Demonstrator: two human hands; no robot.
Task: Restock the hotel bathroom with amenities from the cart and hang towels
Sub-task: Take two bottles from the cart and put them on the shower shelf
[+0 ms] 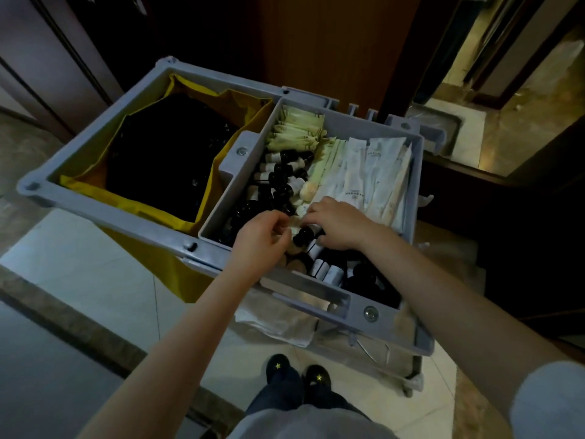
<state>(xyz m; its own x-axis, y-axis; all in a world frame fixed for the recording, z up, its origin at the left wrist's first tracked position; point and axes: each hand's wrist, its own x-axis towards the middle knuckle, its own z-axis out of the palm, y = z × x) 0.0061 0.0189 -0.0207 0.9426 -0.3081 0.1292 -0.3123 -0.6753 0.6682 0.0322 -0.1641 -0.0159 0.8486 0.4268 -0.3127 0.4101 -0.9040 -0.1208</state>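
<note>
Both hands work the cart (221, 248) tray to gather amenities: right hand (335, 223) grips a bottle (305, 234), left hand (262, 236) pinches a small item I cannot identify.

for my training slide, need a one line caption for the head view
Both hands, left hand and right hand, sort small dark bottles in the grey cart tray.

Both bare arms are stretched forward; the left hand (264, 237) is curled, the right hand (337, 224) spread palm-down.
</note>
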